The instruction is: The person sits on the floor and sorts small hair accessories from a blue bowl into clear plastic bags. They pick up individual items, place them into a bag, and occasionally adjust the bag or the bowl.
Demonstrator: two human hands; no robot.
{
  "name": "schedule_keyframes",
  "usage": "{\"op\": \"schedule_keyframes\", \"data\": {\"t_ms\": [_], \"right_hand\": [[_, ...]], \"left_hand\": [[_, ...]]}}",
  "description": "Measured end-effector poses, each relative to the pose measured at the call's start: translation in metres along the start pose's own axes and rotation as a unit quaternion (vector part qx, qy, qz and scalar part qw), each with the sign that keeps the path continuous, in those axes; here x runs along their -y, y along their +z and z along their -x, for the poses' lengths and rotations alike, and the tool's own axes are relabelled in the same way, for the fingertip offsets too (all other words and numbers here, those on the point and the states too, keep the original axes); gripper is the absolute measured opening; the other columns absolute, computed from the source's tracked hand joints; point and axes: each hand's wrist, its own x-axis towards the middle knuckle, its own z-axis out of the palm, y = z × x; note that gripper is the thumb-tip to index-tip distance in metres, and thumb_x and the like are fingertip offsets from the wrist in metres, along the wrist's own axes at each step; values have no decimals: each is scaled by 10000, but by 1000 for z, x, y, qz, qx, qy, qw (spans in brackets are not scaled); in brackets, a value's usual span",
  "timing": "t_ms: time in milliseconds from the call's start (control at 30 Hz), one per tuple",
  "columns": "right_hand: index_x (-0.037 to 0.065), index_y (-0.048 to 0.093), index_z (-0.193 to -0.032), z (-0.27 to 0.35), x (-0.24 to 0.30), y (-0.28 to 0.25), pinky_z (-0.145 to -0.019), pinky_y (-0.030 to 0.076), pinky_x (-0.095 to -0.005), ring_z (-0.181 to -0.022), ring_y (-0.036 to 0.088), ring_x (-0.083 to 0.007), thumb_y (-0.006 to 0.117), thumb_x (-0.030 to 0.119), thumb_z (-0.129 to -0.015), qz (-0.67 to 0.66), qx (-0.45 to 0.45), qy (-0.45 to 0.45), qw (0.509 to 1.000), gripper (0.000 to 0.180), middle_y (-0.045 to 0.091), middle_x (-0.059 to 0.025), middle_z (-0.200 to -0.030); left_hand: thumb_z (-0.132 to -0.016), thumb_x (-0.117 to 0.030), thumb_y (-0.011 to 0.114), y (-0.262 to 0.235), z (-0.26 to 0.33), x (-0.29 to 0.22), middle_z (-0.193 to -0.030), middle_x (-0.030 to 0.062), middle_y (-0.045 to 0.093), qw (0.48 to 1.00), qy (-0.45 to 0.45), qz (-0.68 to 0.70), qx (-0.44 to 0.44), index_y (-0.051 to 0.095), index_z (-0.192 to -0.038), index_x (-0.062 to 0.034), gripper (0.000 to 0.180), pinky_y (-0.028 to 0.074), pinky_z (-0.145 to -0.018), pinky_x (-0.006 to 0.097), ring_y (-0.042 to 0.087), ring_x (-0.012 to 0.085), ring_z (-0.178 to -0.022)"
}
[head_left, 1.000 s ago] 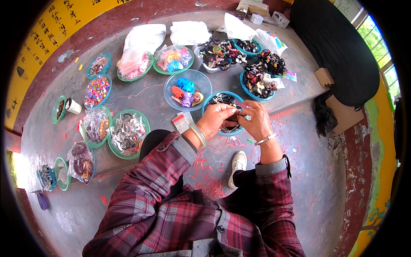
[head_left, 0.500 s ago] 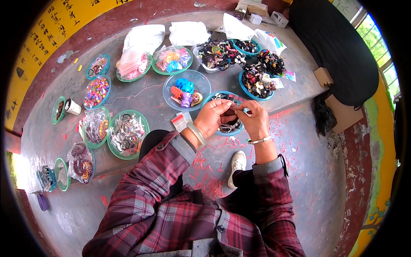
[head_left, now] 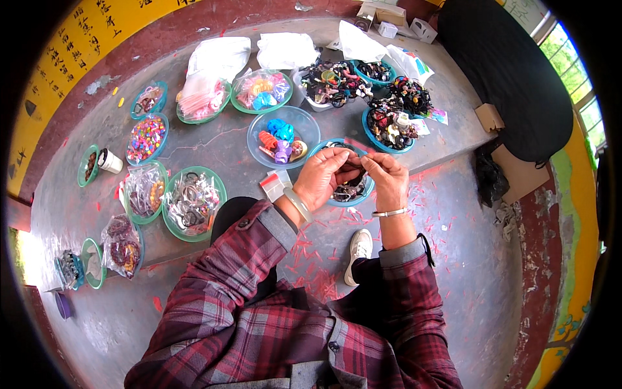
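Note:
My left hand (head_left: 322,176) and my right hand (head_left: 387,183) meet fingertip to fingertip above a blue basin (head_left: 372,189). Thumb and fingers of both hands are pinched close together. Whatever lies between them is small and dark, and the fingers largely hide it. Under my hands, the basin holds a tangle of dark hair ties (head_left: 350,190). A small clear bag with a red strip (head_left: 276,184) lies beside my left wrist. Just beyond is a clear basin (head_left: 253,144) with blue, orange and purple pieces.
Several basins of hair ties (head_left: 391,129) stand far right. On the left, a green basin (head_left: 220,189) holds small packets, and a blue basin (head_left: 166,137) holds colourful beads. White bags (head_left: 219,58) lie at the back. Red scraps (head_left: 315,285) litter the floor by my shoe (head_left: 360,249).
My fingertips have shifted slightly, and my right hand has turned a little. Both hands remain above the same basin. The surrounding things look unchanged.

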Motion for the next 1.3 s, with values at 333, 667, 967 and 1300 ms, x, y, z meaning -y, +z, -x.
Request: {"op": "schedule_keyframes", "data": {"t_ms": [333,667,967,1300], "right_hand": [[-1,639,-735,-4,-3,-9,-574,400,-196,-647,507,-64,664,18,-704,46,13,-33,998,44,581,-8,-705],[8,647,-744,-1,15,-6,-553,386,-175,-616,505,-50,669,15,-705,-1,22,78,997,45,591,8,-690],[22,636,-713,-3,4,-10,-545,382,-171,-595,492,-41,672,41,-718,-5,49,80,996,41,583,23,-659],[16,625,-774,-5,0,-12,-579,402,-170,-644,521,-52,652,35,-735,-26,60,115,991,51,589,15,-709]], "left_hand": [[-859,-101,491,5,4,-4,-959,92,590,999,-8,-34,-2,550,-972,-16,153,505,-756,283,585,185,-884],[-827,-113,552,3,3,-2,-898,41,601,988,-36,-144,-31,573,-940,-49,131,510,-588,224,592,123,-804],[-823,-111,556,4,3,-3,-857,25,596,983,-43,-175,-24,575,-907,-38,113,506,-600,222,579,108,-764],[-810,-79,562,-1,2,0,-828,40,593,989,-35,-135,-43,572,-853,-25,70,509,-591,210,584,114,-733]]}}
